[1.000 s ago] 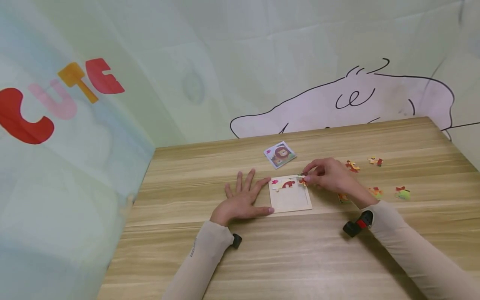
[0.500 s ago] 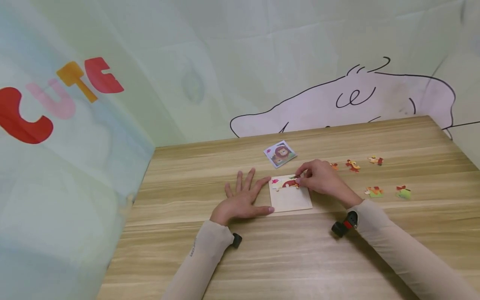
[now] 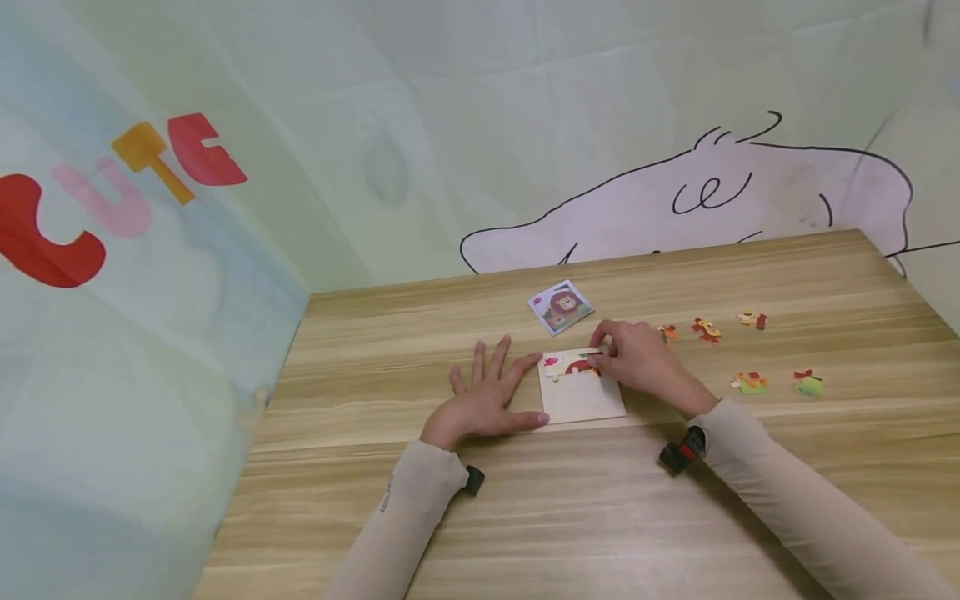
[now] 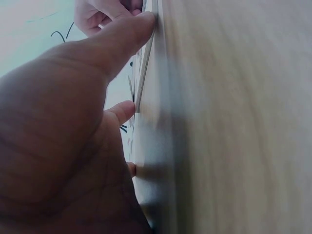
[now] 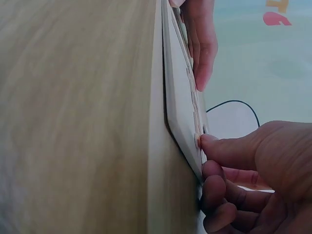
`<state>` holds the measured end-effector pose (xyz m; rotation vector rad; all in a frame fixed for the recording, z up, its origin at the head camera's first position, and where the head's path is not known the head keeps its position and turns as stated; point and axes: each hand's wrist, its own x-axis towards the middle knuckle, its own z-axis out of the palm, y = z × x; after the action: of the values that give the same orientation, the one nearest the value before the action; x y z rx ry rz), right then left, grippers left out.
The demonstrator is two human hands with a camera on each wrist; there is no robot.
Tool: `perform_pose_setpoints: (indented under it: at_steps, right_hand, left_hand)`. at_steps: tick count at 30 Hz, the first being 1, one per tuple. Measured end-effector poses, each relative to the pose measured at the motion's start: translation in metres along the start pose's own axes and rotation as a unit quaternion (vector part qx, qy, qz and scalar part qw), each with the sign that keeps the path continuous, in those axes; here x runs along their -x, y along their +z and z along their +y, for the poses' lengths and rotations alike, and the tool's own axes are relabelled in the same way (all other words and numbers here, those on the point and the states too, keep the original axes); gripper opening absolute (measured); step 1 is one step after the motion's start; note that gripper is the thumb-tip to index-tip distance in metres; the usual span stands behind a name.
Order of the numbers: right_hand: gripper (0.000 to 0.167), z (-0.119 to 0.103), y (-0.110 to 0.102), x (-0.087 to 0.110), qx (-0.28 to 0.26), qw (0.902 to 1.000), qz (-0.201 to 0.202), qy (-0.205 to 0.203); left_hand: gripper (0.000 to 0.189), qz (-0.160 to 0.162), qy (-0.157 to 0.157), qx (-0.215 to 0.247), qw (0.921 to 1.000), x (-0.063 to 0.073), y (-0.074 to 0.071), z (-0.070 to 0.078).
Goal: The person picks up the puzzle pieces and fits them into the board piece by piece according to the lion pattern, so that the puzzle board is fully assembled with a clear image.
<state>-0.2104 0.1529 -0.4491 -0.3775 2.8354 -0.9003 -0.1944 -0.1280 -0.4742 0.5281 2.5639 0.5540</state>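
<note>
A square pale wooden puzzle board (image 3: 583, 402) lies on the table. Fitted pieces (image 3: 553, 363) with a pink shape and a red-brown mane run along its top. My left hand (image 3: 483, 408) lies flat with fingers spread, its index finger and thumb touching the board's left edge. At the top right corner, my right hand (image 3: 647, 358) pinches a puzzle piece (image 5: 197, 140) against the board between thumb and curled fingers. Most of that piece is hidden by the fingers. In the right wrist view the thumb presses at the board's edge.
Behind the board lies a picture card (image 3: 561, 307) with a lion. Several loose puzzle pieces are spread to the right, among them a green-and-red one (image 3: 808, 382) and an orange-and-green one (image 3: 750, 382). A printed cloth wall (image 3: 420, 167) borders the wooden table (image 3: 600, 517).
My right hand has moved left with the puzzle piece, from the board's right edge into its top right corner, where it now stays almost still. My left hand has not moved.
</note>
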Motion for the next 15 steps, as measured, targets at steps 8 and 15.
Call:
perform_pose_setpoints:
  at_steps: [8, 15]
  right_hand:
    - [0.018, 0.018, -0.010, 0.004, -0.007, 0.9996, 0.026, -0.013]
    - [0.027, 0.038, -0.038, 0.012, 0.032, 0.9987, 0.038, 0.005]
  left_hand:
    - [0.096, -0.001, 0.005, 0.008, 1.0000, 0.004, -0.002, 0.003]
    - [0.096, -0.001, 0.009, 0.013, 0.9999, 0.006, -0.004, 0.004]
